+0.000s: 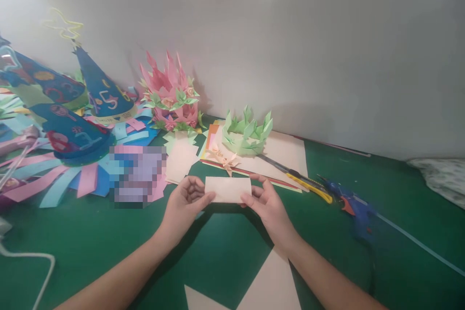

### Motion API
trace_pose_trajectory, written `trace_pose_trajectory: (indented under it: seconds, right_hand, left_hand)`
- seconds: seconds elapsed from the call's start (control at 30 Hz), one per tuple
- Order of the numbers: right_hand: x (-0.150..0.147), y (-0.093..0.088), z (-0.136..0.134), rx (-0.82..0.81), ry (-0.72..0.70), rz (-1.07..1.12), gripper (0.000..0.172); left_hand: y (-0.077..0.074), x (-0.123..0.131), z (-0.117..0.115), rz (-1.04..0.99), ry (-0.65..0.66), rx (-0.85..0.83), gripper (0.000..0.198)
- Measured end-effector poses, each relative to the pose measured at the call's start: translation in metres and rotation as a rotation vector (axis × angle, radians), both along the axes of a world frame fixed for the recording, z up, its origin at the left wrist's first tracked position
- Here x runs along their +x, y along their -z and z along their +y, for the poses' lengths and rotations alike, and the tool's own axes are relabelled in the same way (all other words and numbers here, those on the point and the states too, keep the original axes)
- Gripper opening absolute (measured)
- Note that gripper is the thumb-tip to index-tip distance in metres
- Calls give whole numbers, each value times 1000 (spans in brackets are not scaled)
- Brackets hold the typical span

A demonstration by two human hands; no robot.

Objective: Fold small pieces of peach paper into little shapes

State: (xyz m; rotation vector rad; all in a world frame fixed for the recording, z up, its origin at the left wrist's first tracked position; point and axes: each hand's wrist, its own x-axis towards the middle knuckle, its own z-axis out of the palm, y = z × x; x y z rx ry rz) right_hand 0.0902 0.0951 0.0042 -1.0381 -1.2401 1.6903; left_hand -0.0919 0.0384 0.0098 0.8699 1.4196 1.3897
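Note:
Between my two hands is a small pale rectangle of paper, held up above the green table. My left hand pinches its left end with thumb and fingers. At the right end, my right hand grips it the same way, thumb on the near face. Larger pale paper pieces with angled edges lie below my right forearm at the table's near side. Just beyond my hands sit small folded peach paper shapes and a green paper crown on a stack of coloured sheets.
A yellow utility knife and a blue glue gun with its stick lie to the right. Pink paper crowns stand behind on the left. Blue cone hats with paper strips fill the far left. A pale wall rises behind.

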Motion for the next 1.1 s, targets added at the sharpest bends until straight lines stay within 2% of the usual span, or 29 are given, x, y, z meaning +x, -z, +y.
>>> trace_pose_trajectory:
  seconds: [0.07, 0.17, 0.23, 0.57, 0.93, 1.1]
  right_hand:
    - [0, 0, 0, -3, -30, -13, 50]
    - [0, 2, 1, 21, -57, -53, 35]
    - [0, 3, 0, 44, -40, -89, 31]
    - [2, 1, 0, 98, -46, -158, 33]
    - [2, 4, 1, 189, -74, -239, 34]
    - [3, 6, 0, 225, -101, -292, 33]
  left_hand:
    - [0, -1, 1, -46, 11, 7, 34]
    - [1, -1, 2, -70, 47, -26, 39]
    - [1, -1, 1, -71, 67, -35, 40]
    - [-1, 0, 0, -37, 98, -61, 28]
    - [3, -5, 0, 6, 125, -106, 31]
    - [2, -4, 1, -50, 140, -53, 25]
